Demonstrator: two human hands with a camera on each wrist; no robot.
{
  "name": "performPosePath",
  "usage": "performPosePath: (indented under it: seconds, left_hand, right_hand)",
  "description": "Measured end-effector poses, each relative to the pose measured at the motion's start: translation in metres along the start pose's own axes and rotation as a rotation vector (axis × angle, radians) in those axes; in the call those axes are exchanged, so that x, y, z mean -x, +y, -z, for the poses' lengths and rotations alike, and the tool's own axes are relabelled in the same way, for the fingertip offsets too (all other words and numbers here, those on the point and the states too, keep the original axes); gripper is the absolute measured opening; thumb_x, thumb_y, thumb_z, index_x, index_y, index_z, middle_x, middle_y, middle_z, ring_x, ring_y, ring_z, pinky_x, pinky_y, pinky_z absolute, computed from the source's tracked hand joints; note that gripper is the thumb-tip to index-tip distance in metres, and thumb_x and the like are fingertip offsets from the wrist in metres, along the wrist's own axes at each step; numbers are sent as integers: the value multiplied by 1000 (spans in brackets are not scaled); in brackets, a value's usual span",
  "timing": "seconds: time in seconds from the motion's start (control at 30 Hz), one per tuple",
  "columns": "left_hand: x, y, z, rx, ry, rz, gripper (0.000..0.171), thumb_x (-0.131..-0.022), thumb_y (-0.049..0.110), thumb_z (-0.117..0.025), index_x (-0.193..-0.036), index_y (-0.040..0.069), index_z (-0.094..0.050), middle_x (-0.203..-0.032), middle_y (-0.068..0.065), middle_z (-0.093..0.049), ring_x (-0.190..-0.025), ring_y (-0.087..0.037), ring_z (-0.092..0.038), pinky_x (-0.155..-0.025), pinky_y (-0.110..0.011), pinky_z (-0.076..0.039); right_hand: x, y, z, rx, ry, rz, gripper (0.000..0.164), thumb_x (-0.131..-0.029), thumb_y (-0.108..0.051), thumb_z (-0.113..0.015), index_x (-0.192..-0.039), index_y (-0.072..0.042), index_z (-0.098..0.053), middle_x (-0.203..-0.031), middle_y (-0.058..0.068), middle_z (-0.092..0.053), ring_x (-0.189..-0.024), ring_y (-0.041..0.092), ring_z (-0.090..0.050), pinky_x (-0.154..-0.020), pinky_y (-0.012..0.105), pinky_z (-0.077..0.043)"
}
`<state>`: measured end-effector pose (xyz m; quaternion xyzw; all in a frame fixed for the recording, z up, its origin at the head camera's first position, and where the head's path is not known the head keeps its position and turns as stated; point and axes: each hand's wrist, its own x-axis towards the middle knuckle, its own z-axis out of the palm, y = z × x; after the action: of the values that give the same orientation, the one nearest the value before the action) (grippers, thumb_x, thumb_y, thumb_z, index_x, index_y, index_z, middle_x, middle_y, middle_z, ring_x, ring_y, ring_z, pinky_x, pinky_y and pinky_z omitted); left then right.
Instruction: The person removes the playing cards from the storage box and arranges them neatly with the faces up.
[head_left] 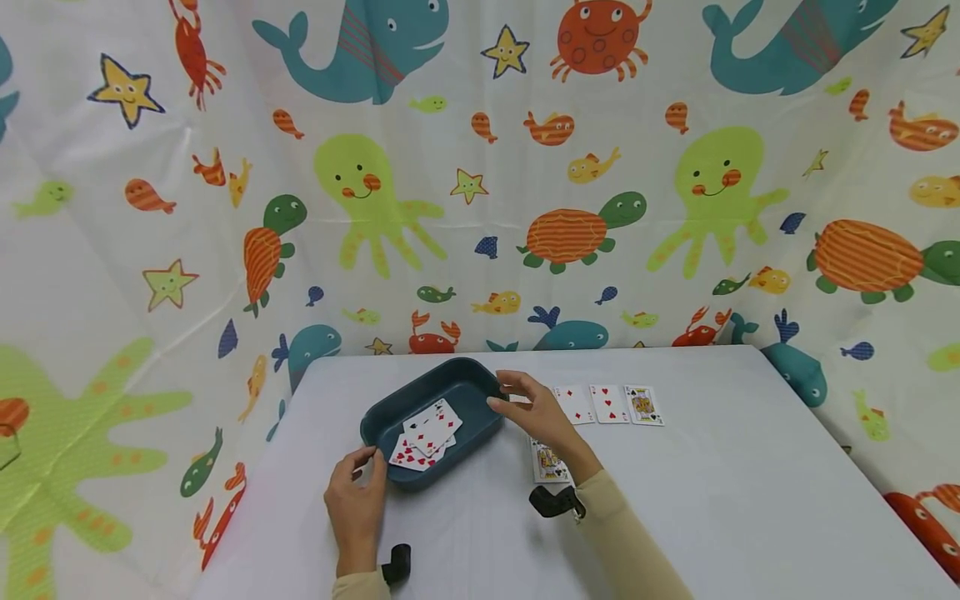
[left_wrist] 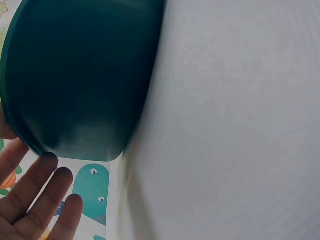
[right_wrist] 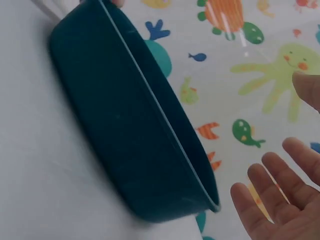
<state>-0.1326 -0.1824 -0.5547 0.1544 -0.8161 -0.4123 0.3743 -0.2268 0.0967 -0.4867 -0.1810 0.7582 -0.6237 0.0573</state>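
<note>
The left hand (head_left: 356,502) meets the tub (head_left: 476,421); whether it pinches, I cannot tell. The right hand (head_left: 545,417), spread, is beside the other end. One tub, probably light and stiff: grip both ends. At least three cards (head_left: 433,429) inside; three visible (head_left: 609,404) right of the right hand, plus some by its wrist (head_left: 547,468).

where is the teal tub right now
In the head view, the teal tub is just left of centre, between the left hand at its near-left end and the right hand at its far-right end, with playing cards inside.
</note>
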Motion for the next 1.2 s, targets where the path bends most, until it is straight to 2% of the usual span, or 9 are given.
performPosePath:
  seconds: [0.4, 0.7, 1.0, 1.2]
  left_hand:
    - [3, 1, 3, 4, -13, 14, 17, -94, 12, -74, -108, 3, -74, -109, -14, -74, -105, -28, -68, -88, -28, -47]
    - [2, 2, 5, 3, -16, 13, 16, -93, 11, -74, -107, 3, -74, -108, -15, -74, -104, -28, -68, -88, -32, -48]
    - [2, 5, 5, 8, -35, 36, 18, -94, 11, -73, -110, 2, -73, -111, -14, -73, -107, -28, -67, -90, -37, -48]
    - [1, 5, 5, 0, -26, 33, 17, -94, 12, -73, -109, 3, -73, -110, -14, -74, -106, -27, -67, -90, -34, -48]
  right_hand:
    - [-13, -3, -27, 118, -108, 51, 60, -93, -36, -76, -145, -14, -55, -148, 5, -56, -137, 30, -52, -112, 49, -42]
    - [-25, -2, -42, 221, -193, 77, 62, -94, -36, -75, -146, -10, -53, -146, 6, -56, -134, 26, -53, -111, 47, -44]
    - [-33, -7, -56, 265, -232, 62, 59, -95, -37, -73, -144, -10, -54, -145, 12, -56, -132, 32, -53, -107, 49, -47]
    - [-41, -9, -69, 327, -267, 51, 61, -94, -36, -73, -144, -7, -54, -146, 15, -55, -133, 35, -53, -106, 50, -48]
